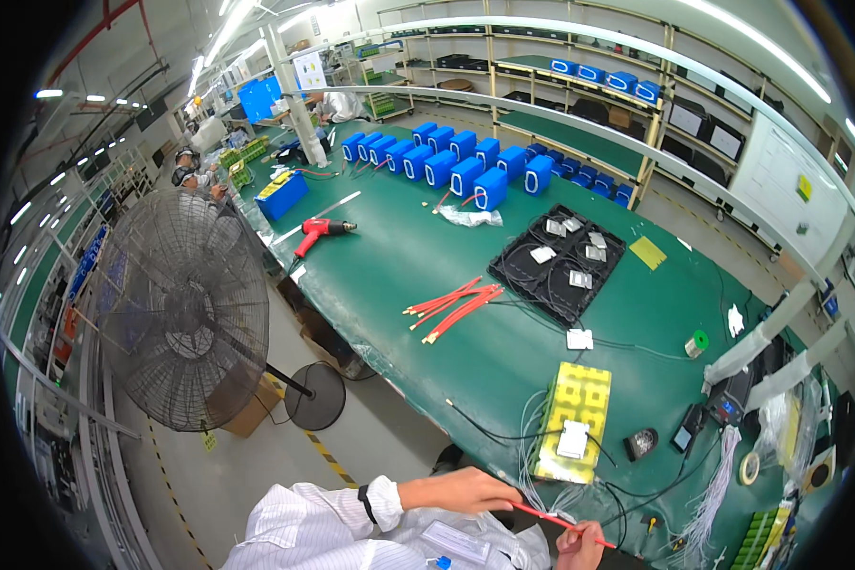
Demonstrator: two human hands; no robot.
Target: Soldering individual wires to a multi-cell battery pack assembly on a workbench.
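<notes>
Pinching a thin red wire (pixel 553 518) between both sets of fingers, left hand (pixel 470 492) and right hand (pixel 579 548) hover beside the green-matted desk (pixel 427 256).

Bench (pixel 503 351) runs from near right to far left. Near edge: battery pack (pixel 572 421), board (pixel 573 440) on top of it. Hands at bottom, left hand (pixel 465 491) left of right hand (pixel 581 545), wire (pixel 556 519) between them, in front of pack. Behind pack: wire bundle (pixel 454 309), tray (pixel 558 260) to its right. Behind tray: rows of cells (pixel 456 161). Heat gun (pixel 321 230) left of cells. Fan (pixel 185 309) on floor left of bench. Shelves (pixel 589 104) behind bench, right.
</notes>
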